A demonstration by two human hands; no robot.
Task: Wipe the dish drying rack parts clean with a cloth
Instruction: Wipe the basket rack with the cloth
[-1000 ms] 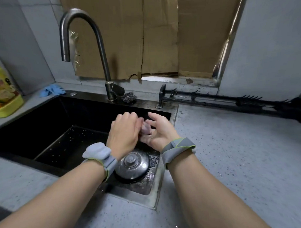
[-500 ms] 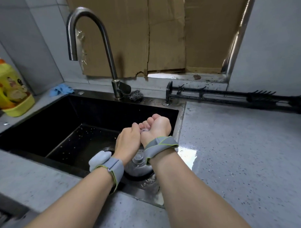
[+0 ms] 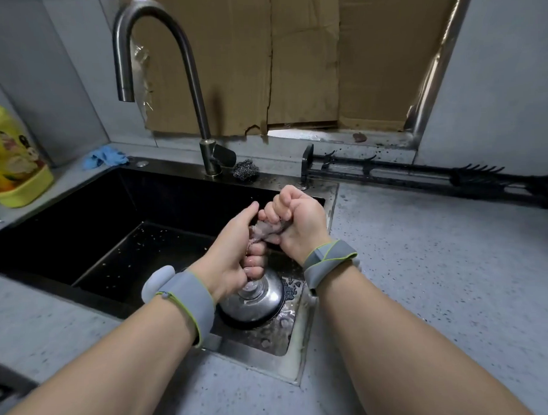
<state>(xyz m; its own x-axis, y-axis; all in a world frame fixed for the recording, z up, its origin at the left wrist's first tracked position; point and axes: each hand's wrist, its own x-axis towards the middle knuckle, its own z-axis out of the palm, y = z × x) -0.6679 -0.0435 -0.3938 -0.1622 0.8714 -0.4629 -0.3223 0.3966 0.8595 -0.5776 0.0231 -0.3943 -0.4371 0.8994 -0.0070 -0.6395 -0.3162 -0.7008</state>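
Head view. Both fists clenched over the right end of a matte black sink point(image 3: 80, 214), twisted against each other. Left hand point(image 3: 234, 258) curled tight round the lower end of a small, crumpled greyish-pink cloth point(image 3: 265, 231); right hand point(image 3: 298, 222) gripping its upper end, knuckles up. Cloth bunched into a wrinkled rope between the two grips, directly above a domed, shiny steel strainer lid point(image 3: 257, 298) speckled with droplets. Soft grey fabric bands with lime edging on both wrists. Behind: curved brushed-steel faucet point(image 3: 168, 65), wiry steel scouring ball point(image 3: 246, 170) beside its base, crumpled blue rag point(image 3: 104, 156) in the far left corner. Black metal drying rack rails point(image 3: 405, 171), thin and pronged, lying along the back wall on a speckled grey stone countertop point(image 3: 440, 279). Glossy yellow plastic bottle point(image 3: 13, 160) at left. Torn brown cardboard point(image 3: 276, 52) covering the window.
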